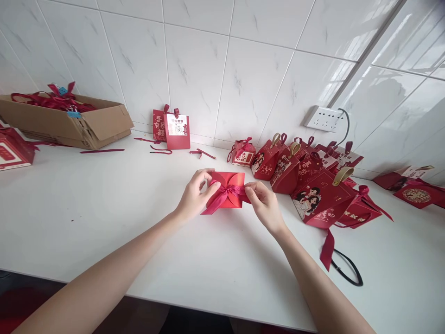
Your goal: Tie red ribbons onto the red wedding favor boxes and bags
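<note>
A small red gift box (232, 182) sits on the white counter (104, 218) in front of me, with a pink-red ribbon (222, 197) crossed over its front. My left hand (194, 197) pinches the left part of the ribbon at the box's edge. On the right side, my right hand (264, 204) pinches the other ribbon end. Both hands have their fingers closed on the ribbon.
A group of finished red gift boxes (306, 181) stands to the right. Two flat red boxes (172, 130) lean on the tiled wall. A cardboard carton of ribbons (69, 118) sits at the far left. A black hair band (347, 271) lies near the front edge.
</note>
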`<state>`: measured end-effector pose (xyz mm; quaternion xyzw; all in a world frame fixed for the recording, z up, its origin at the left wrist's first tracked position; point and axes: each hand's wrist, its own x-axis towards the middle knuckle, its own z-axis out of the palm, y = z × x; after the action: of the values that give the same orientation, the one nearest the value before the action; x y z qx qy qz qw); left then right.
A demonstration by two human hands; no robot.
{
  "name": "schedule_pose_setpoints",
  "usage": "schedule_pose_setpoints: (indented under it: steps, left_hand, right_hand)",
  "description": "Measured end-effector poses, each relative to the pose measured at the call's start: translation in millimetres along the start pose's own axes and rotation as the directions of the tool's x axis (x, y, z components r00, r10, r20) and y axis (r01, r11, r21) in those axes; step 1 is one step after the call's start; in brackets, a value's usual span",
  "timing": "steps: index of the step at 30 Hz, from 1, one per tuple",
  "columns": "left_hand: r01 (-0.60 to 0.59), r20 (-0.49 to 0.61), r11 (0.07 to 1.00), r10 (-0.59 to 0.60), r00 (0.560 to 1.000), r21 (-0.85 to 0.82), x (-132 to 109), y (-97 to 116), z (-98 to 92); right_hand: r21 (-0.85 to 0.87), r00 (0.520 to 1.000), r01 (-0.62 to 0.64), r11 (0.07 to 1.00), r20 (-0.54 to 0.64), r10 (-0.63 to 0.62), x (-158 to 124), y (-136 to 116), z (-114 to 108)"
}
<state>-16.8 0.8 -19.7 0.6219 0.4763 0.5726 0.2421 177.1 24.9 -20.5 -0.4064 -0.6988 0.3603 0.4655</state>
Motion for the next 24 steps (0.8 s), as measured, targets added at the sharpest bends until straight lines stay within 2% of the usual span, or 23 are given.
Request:
schedule_pose_setpoints:
  steps: [7, 13, 24]
  left_hand:
    - [0.036, -0.031, 0.999, -0.036, 0.999, -0.004, 1, -2, 0.5]
    - [0.068, -0.070, 0.998, -0.067, 0.995, 0.012, -1, -1, 2.5]
    - [0.055, -0.079, 0.995, -0.049, 0.996, 0.079, -1, 0, 5.4]
  right_hand:
    - [-0.014, 0.999, -0.030, 0.999, 0.045, 0.030, 2, -5, -2]
    - [-0.035, 0.989, 0.007, 0.999, 0.146, -0.002, 3, -5, -8]
    - [0.041, 0.972, -0.107, 0.993, 0.216, 0.096, 7, -6, -14]
